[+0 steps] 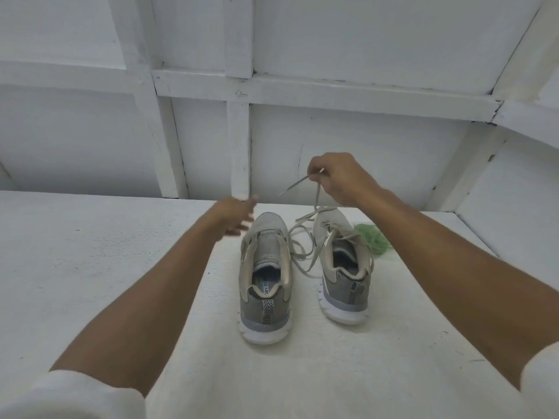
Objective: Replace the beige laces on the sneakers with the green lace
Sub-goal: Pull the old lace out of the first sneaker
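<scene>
The right hand [335, 176] pinches the beige lace [316, 198] above the right sneaker [344, 267], likely to pull it free, while the left hand [239, 216] hovers spread, holding nothing.

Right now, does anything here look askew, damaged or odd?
Nothing damaged. The left sneaker shows no lace, and beige lace sprawls loose between it and the right sneaker, one end pinched by the right hand.
</scene>
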Tool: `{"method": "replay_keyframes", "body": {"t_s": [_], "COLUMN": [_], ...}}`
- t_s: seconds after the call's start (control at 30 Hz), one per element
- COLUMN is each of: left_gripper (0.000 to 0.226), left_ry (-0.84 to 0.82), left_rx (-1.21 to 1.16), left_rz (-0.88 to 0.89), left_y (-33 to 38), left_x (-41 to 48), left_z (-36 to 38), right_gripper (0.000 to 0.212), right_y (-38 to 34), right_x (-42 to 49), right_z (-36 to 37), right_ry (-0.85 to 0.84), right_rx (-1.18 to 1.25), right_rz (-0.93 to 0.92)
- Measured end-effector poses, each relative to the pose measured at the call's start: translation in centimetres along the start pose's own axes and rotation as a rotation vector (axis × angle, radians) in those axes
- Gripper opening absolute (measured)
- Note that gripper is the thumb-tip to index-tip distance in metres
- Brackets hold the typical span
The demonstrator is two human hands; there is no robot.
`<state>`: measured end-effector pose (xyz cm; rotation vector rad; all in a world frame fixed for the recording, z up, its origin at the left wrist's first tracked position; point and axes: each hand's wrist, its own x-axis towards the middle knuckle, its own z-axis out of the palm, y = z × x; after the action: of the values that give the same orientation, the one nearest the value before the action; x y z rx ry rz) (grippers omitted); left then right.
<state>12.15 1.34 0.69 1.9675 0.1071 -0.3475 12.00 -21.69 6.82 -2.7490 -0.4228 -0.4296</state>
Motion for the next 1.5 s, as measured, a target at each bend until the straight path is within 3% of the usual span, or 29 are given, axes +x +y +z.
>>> {"method": "replay_keyframes", "body": {"t_s": [0.13,0.23,0.33,0.5,0.6,0.67,0.73,0.77,0.83,0.87,0.93,1.0,1.03,1.1,1.13,1.2,1.23,1.3,1.37,1.43,1.5], "left_gripper": [0.053,0.043,0.034,0.028,0.026,0.025,0.026,0.026,0.030,0.034,0.034,0.031,0.030,0.033,0.034,0.033,0.033,0.035,0.041,0.040,0.036], "left_ry": [-0.180,-0.296,-0.333,-0.421,-0.376,-0.182,-0.001,-0.027,-0.317,-0.526,-0.920,-1.127,-1.106,-0.829,-0.632,-0.320,-0.274,-0.395,-0.704,-0.959,-0.946], "left_rx": [-0.079,0.111,0.062,-0.370,-0.645,-0.501,-0.061,0.155,0.358,0.312,-0.027,-0.428,-0.580,-0.636,-0.524,-0.073,0.188,0.494,0.314,-0.132,-0.438], "left_rz": [0.273,0.342,0.423,0.545,0.614,0.749,0.885,0.880,0.776,0.726,0.677,0.676,0.696,0.798,0.862,0.942,0.934,0.831,0.735,0.673,0.683], "left_y": [5.8,6.7,6.4,7.9,9.3,9.4,8.8,8.4,7.4,7.0,6.9,7.9,8.4,9.4,9.6,9.2,8.8,7.8,7.4,8.2,9.4], "left_x": [-3.9,-6.6,-8.2,-11.1,-11.9,-11.4,-10.7,-10.5,-10.5,-10.8,-12.2,-13.7,-14.0,-13.9,-13.6,-13.0,-12.7,-12.6,-13.3,-14.6,-15.1], "left_z": [-0.7,0.0,0.5,0.9,1.3,1.1,0.3,-0.2,-0.9,-0.8,-0.5,-0.2,-0.1,0.2,0.2,0.1,-0.1,-0.2,0.0,0.5,0.8], "right_gripper": [0.010,0.009,0.008,0.014,0.018,0.022,0.024,0.023,0.015,0.013,0.017,0.025,0.023,0.024,0.028,0.026,0.023,0.017,0.014,0.021,0.026], "right_y": [-2.2,-2.9,-3.1,-4.4,-6.4,-7.2,-7.5,-7.5,-6.9,-6.3,-5.3,-5.5,-5.9,-6.9,-7.4,-7.9,-7.7,-6.7,-5.5,-5.5,-6.1], "right_x": [-1.7,-3.3,-4.5,-7.3,-9.6,-11.4,-12.8,-13.1,-13.0,-12.5,-11.8,-12.1,-12.6,-13.8,-14.3,-14.9,-14.9,-14.5,-13.8,-13.3,-13.8], "right_z": [-1.8,-2.8,-3.3,-3.3,-2.4,-2.3,-3.7,-4.9,-7.6,-8.6,-9.4,-7.8,-6.5,-4.4,-4.2,-5.2,-6.4,-8.8,-9.8,-8.3,-5.4], "right_ry": [0.099,0.191,0.211,0.197,-0.002,-0.154,-0.211,-0.179,-0.006,0.113,0.256,0.239,0.157,-0.067,-0.152,-0.179,-0.138,-0.007,0.148,0.232,0.172], "right_rx": [0.120,0.154,0.172,0.297,0.381,0.294,0.256,0.291,0.393,0.438,0.522,0.500,0.482,0.442,0.391,0.340,0.359,0.417,0.470,0.514,0.552], "right_rz": [-0.137,-0.225,-0.234,-0.189,-0.119,-0.181,-0.276,-0.288,-0.250,-0.218,-0.153,-0.134,-0.132,-0.112,-0.134,-0.217,-0.239,-0.216,-0.179,-0.139,-0.100]}}
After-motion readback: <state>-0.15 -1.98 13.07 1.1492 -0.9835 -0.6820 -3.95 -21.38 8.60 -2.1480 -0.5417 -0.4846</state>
